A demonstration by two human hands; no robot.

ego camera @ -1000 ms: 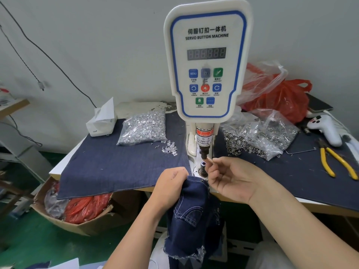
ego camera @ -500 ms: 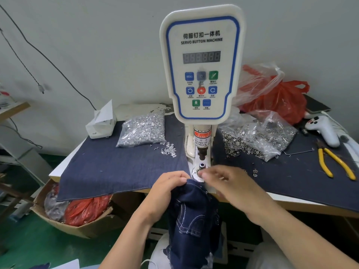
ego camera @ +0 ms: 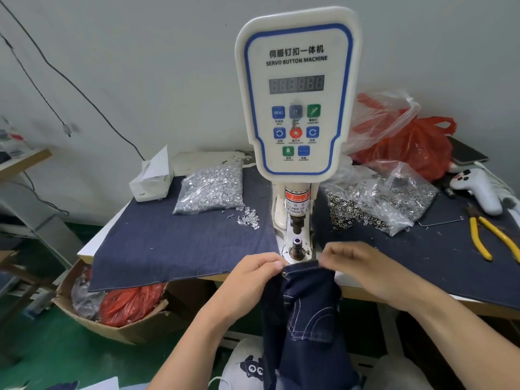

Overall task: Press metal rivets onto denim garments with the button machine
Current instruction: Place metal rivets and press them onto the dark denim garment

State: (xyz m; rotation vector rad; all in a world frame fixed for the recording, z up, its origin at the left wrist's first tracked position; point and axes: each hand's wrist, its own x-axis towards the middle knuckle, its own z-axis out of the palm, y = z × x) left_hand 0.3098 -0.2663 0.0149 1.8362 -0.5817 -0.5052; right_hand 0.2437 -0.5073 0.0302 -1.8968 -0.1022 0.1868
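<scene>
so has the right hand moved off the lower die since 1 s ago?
Yes. The right hand has dropped back from the lower die toward the table edge, and now holds the denim garment.

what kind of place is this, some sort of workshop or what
Most likely a small garment workshop, at a finishing station. A servo button machine stands on a denim-covered table, clear bags of metal rivets lie beside it, and both hands hold a denim garment at the table's edge.

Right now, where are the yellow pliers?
In the head view the yellow pliers lie at the far right on the denim-covered table, in front of the white controller and right of the bag of ring parts.
</scene>
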